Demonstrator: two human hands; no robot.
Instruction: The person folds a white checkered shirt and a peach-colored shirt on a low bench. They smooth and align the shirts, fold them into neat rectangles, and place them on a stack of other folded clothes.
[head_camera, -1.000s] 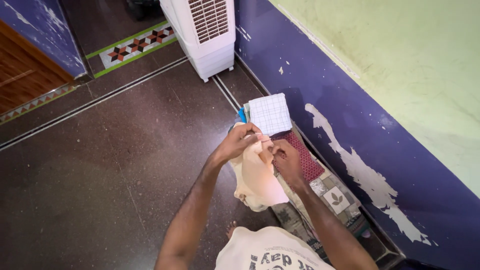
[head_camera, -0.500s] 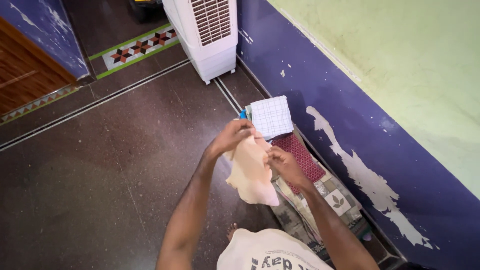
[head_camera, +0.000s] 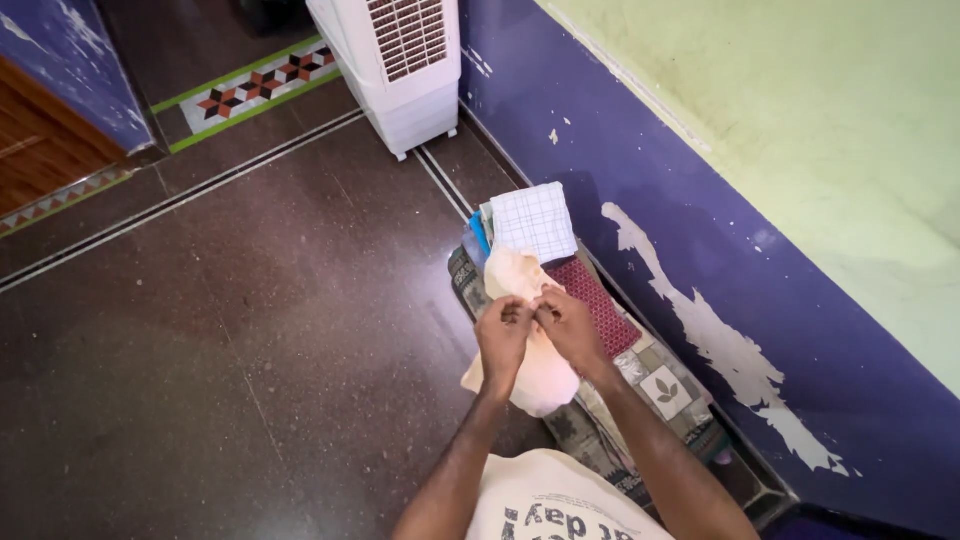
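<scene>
Both hands meet at the middle of the view, the left hand (head_camera: 503, 335) and the right hand (head_camera: 566, 325) touching at the fingertips, each grip pinching the top edge of a cream cloth (head_camera: 530, 370). The thumbs and forefingers are pressed together on the fabric, so neither hand is spread; the pinch points sit side by side on the same hem. From that shared hold the cloth hangs below the hands in a loose fold, and a smaller flap of it (head_camera: 510, 272) rises above the hands. It looks like the folding step, with two corners or edges just brought together. The next move would seem to call for keeping those edges aligned while one hand slides along the hem to take a new hold and the other keeps the pinch, since the cloth is limp and will sag out of line. Taking the cloth as landmark: just beyond it lies a folded checked cloth (head_camera: 535, 220), just to its right a dark red cloth (head_camera: 600, 305), and under it a patterned mat (head_camera: 660, 385) along the foot of the blue wall (head_camera: 700, 250). Left of it spreads dark floor (head_camera: 250, 340); well beyond it stands a white cooler (head_camera: 400, 70).
</scene>
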